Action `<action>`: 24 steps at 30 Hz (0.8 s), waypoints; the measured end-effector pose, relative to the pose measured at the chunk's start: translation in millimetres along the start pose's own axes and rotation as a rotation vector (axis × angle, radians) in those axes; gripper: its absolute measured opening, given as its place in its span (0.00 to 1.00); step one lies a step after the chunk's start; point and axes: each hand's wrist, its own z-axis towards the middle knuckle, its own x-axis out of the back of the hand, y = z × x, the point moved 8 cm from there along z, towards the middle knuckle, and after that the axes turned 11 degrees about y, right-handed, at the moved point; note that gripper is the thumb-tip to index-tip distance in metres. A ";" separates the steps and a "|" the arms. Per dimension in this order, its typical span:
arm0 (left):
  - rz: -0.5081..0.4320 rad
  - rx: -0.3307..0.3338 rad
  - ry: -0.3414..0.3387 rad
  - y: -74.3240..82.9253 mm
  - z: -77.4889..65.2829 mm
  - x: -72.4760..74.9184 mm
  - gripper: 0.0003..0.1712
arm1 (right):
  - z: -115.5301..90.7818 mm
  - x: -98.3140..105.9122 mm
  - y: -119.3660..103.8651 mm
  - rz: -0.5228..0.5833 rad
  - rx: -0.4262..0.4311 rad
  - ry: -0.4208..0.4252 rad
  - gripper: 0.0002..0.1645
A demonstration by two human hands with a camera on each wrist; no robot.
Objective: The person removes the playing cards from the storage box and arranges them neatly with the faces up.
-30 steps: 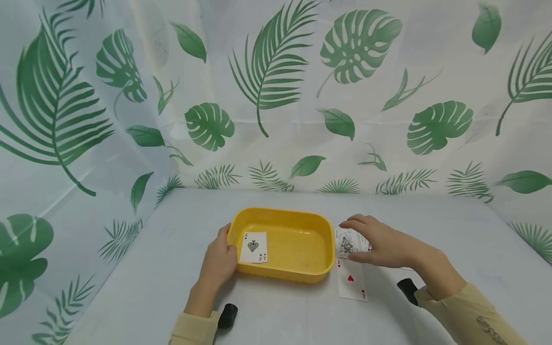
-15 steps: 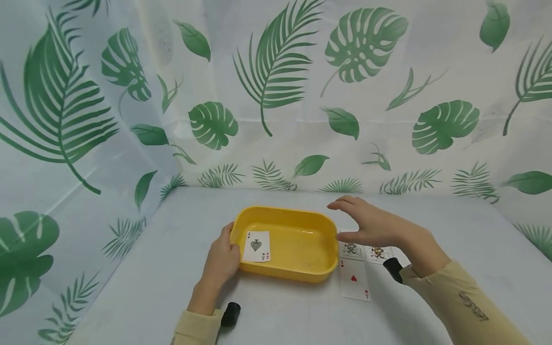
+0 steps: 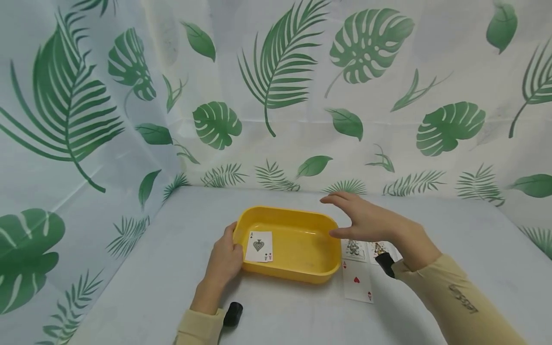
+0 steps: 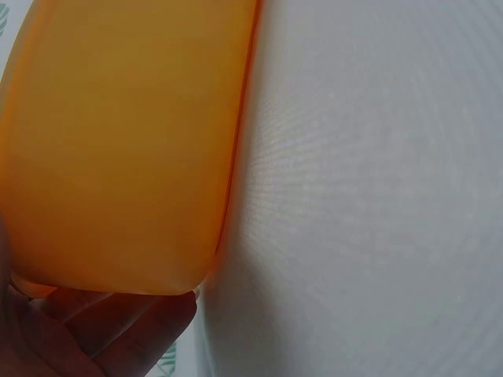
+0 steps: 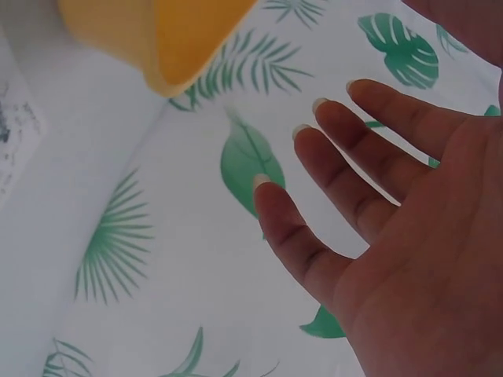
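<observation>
A yellow plastic tray (image 3: 297, 239) sits on the white table, with an ace of spades card (image 3: 258, 246) lying at its left end over another card. My left hand (image 3: 224, 256) grips the tray's left end; in the left wrist view its fingers (image 4: 130, 330) lie against the outer wall. Over the tray's right rim hovers my right hand (image 3: 366, 220), palm toward the tray, thumb and fingers spread and holding nothing. Below it lie an ace of hearts (image 3: 357, 281) and two joker cards (image 3: 354, 249), the right one partly covered by the wrist strap.
A white curtain (image 3: 293, 134) printed with green leaves stands behind the table and along its left side. Black wrist mounts (image 3: 233, 314) sit at both sleeve cuffs.
My right hand has risen off the joker cards and moved left and away from me, to the tray's right rim. My left hand keeps its hold on the tray.
</observation>
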 end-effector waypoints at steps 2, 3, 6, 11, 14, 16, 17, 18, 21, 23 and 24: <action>0.005 -0.001 0.001 -0.2 0.2 0.2 0.36 | 2.9 -0.7 -1.7 -0.003 0.005 0.005 0.41; 0.008 -0.001 0.002 -0.3 0.3 0.2 0.36 | 4.2 -1.3 -2.9 -0.006 0.010 0.006 0.41; 0.013 -0.008 0.010 0.1 0.7 0.7 0.36 | 8.8 -3.6 -5.7 -0.012 0.016 0.008 0.42; 0.014 -0.008 0.019 0.6 1.2 1.7 0.35 | 17.6 -8.1 -11.9 0.005 0.023 0.012 0.44; 0.015 -0.005 0.019 0.5 1.1 1.8 0.34 | 23.6 -11.0 -16.3 0.017 0.037 0.015 0.45; 0.016 -0.007 0.021 0.3 1.1 1.8 0.34 | 27.4 -12.6 -19.0 0.024 0.048 0.018 0.46; 0.014 -0.001 0.019 0.1 0.9 1.8 0.34 | 29.2 -13.3 -20.5 0.027 0.054 0.019 0.46; 0.011 0.003 0.016 -0.3 0.8 1.5 0.34 | 30.8 -14.0 -21.7 0.032 0.056 0.018 0.47; 0.004 0.010 0.011 -1.3 0.3 1.1 0.34 | 35.1 -16.1 -24.7 0.041 0.059 0.015 0.47; 0.001 0.012 0.007 -1.8 0.0 0.6 0.34 | 37.8 -17.4 -26.8 0.045 0.061 0.014 0.47; 0.001 0.011 0.006 -1.9 0.0 0.4 0.34 | 39.2 -18.0 -27.8 0.046 0.063 0.014 0.48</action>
